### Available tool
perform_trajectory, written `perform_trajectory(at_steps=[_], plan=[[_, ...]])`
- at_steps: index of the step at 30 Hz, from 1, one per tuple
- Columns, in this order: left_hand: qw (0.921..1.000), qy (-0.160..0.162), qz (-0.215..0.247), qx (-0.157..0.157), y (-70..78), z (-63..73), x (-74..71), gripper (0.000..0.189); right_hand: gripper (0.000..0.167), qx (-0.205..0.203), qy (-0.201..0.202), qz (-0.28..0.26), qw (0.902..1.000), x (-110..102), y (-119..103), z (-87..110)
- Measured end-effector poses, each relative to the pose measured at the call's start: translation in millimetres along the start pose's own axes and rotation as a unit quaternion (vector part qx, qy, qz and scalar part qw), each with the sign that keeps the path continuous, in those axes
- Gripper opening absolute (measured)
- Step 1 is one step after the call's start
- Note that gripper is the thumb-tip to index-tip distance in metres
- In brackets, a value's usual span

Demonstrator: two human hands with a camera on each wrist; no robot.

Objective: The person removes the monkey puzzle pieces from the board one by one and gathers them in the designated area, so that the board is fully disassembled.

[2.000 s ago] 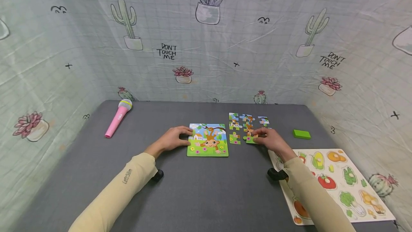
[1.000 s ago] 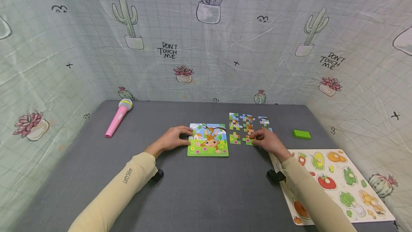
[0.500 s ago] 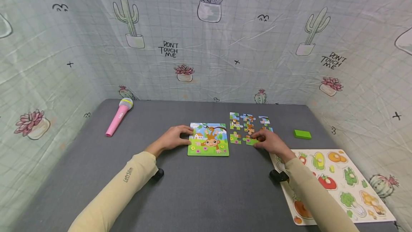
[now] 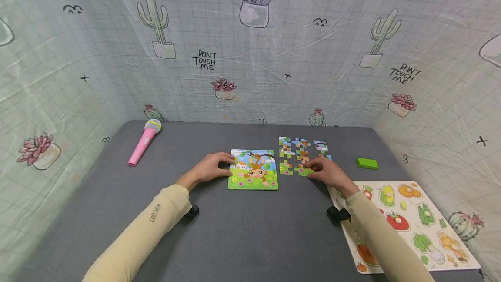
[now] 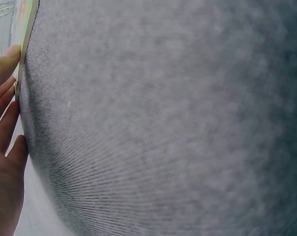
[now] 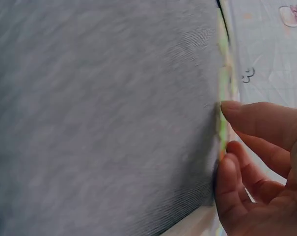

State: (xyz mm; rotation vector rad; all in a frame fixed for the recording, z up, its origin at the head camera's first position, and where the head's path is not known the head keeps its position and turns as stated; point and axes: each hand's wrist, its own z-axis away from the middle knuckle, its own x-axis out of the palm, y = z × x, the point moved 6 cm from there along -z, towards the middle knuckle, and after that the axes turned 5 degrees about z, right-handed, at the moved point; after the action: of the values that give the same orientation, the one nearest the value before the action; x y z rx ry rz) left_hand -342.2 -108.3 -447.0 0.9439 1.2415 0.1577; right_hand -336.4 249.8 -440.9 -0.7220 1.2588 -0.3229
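My left hand (image 4: 209,168) rests at the left edge of a square picture puzzle board (image 4: 253,169) showing a monkey. Its thumb and fingers touch that edge, as the left wrist view also shows. To the board's right lie several jigsaw pieces (image 4: 285,147) in loose rows. My right hand (image 4: 328,171) is at the near row, with thumb and fingertips pinching a green-bottomed puzzle piece (image 4: 302,171) by its right side. The hand hides part of the pieces behind it. In the right wrist view, the piece's thin edge (image 6: 223,120) shows at the thumb tip.
A pink toy microphone (image 4: 144,142) lies at the far left of the grey table (image 4: 250,234). A green block (image 4: 367,163) sits at the right. Under my right forearm is a vegetable picture board (image 4: 407,199). A patterned curtain (image 4: 250,64) encloses the table.
My right thumb has slid from on top of the piece to its near right side, and the fingers have drawn back slightly. The left hand and the monkey board stay in place.
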Motion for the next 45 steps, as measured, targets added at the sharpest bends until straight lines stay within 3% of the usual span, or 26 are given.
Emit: perform_trajectory(at_steps=[5, 11, 20, 28, 45], plan=[[0.9999, 0.01, 0.002, 0.01, 0.5, 1.1, 0.2, 0.042, 0.038, 0.014, 0.007, -0.027, 0.9995, 1.2, -12.7, -0.8], [0.9995, 0.02, 0.013, 0.022, 1.9, 3.9, 2.4, 0.04, 0.038, -0.012, 0.006, -0.045, 0.9989, 15.8, -45.4, -2.5], [0.9991, 0.021, 0.029, 0.023, 4.0, 6.8, 5.3, 0.042, 0.037, -0.057, -0.049, -0.063, 0.9952, 56.3, -80.2, -4.2], [0.999, 0.019, 0.032, 0.026, 3.0, 7.9, 5.8, 0.041, 0.035, -0.086, -0.06, -0.057, 0.9929, 71.4, -91.9, -4.0], [0.999, 0.022, 0.032, 0.023, -1.4, 11.1, 1.9, 0.04, 0.034, -0.102, -0.057, -0.064, 0.9911, 74.6, -98.6, -7.3]])
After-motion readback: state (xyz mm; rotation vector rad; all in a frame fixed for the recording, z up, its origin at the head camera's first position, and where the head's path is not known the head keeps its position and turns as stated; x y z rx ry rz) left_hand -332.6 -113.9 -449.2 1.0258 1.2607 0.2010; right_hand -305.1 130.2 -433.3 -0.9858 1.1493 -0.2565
